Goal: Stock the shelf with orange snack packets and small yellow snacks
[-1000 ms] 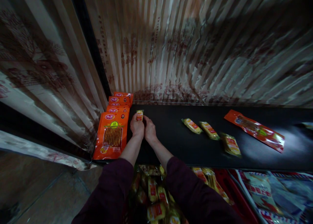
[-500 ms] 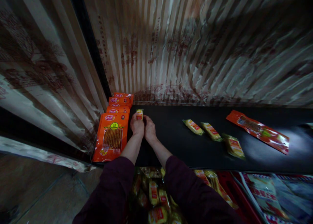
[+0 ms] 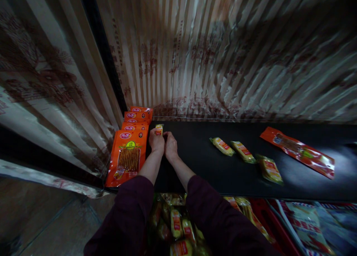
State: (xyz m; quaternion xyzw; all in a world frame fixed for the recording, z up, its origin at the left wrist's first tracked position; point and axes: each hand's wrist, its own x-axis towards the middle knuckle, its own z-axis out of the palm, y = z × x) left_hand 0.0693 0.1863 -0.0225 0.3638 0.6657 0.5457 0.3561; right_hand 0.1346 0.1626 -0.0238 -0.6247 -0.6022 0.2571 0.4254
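Both my hands meet at the back left of a black shelf [image 3: 209,174]. My left hand [image 3: 156,141] is closed on a small yellow snack packet [image 3: 159,129] that stands upright. Pressed against it, my right hand [image 3: 170,146] has its fingers curled toward the same packet; whether they grip it is hidden. A row of orange snack bags [image 3: 128,155] stands just left of my hands, touching the wall hanging.
Three small yellow packets [image 3: 243,152] lie loose in the middle of the shelf. A long orange-red bag [image 3: 298,152] lies at the right. Below the shelf edge are more yellow packets [image 3: 178,226] and printed bags [image 3: 306,226]. Striped cloth [image 3: 223,55] hangs behind.
My hands have barely moved and stay on the small packet. The view has shifted slightly, so the shelf items sit a little further right.
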